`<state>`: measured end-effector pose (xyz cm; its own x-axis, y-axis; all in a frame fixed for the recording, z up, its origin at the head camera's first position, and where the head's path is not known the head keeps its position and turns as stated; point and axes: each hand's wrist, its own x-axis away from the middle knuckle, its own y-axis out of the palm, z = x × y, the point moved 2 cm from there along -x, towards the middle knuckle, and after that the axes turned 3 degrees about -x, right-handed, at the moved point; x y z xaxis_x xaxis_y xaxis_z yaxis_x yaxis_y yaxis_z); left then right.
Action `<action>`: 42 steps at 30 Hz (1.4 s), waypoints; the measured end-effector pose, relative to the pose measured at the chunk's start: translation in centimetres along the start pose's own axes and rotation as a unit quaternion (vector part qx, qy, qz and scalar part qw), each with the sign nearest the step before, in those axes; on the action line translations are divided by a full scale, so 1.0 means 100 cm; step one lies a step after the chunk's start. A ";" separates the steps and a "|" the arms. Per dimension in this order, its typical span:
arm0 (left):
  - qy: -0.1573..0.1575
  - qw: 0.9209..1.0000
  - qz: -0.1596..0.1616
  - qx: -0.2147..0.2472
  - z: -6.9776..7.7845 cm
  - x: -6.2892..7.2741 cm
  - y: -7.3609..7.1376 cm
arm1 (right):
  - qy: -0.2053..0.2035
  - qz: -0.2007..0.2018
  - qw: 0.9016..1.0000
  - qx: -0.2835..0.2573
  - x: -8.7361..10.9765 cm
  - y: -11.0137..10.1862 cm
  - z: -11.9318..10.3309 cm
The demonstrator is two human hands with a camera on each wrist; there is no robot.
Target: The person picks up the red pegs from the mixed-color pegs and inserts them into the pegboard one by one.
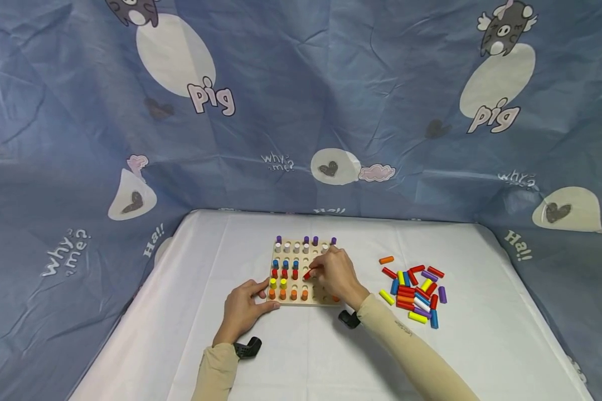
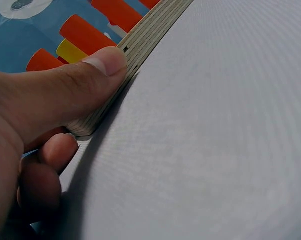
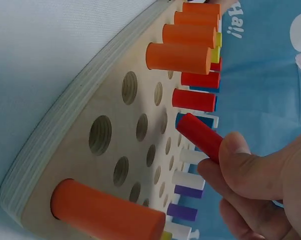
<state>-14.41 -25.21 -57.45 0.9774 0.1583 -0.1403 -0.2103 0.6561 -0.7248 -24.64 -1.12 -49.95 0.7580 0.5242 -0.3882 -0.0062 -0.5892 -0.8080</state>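
A wooden pegboard lies on the table, with colored pegs standing in rows of its holes. My left hand grips its near left corner; in the left wrist view, the thumb presses the front edge and the fingers curl beside the corner. Between thumb and fingers, my right hand pinches a red peg, tilted above the board and apart from the holes below. Orange pegs line part of the near row, and a lone orange peg stands near the right corner. My right hand hides some far-right holes.
Right of the board lies a loose pile of red, blue, yellow, purple, orange and white pegs. One orange peg lies apart behind it. A printed blue cloth hangs behind the white-covered table.
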 end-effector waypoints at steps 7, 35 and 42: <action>0.003 1.000 0.003 0.002 0.001 0.000 -0.001 | -0.016 -0.005 1.000 0.020 0.000 0.009 -0.003; 0.016 1.000 0.008 -0.008 0.001 -0.002 0.001 | -0.071 0.022 0.984 0.164 -0.002 0.028 -0.019; 0.010 1.000 0.010 -0.012 0.002 0.001 0.002 | -0.081 0.030 0.979 0.183 -0.003 0.030 -0.022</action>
<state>-14.41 -24.92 -57.45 0.9733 0.1566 -0.1676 -0.2292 0.6356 -0.7372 -23.45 -4.37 -51.32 0.6359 0.6036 -0.4810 -0.3034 -0.3776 -0.8749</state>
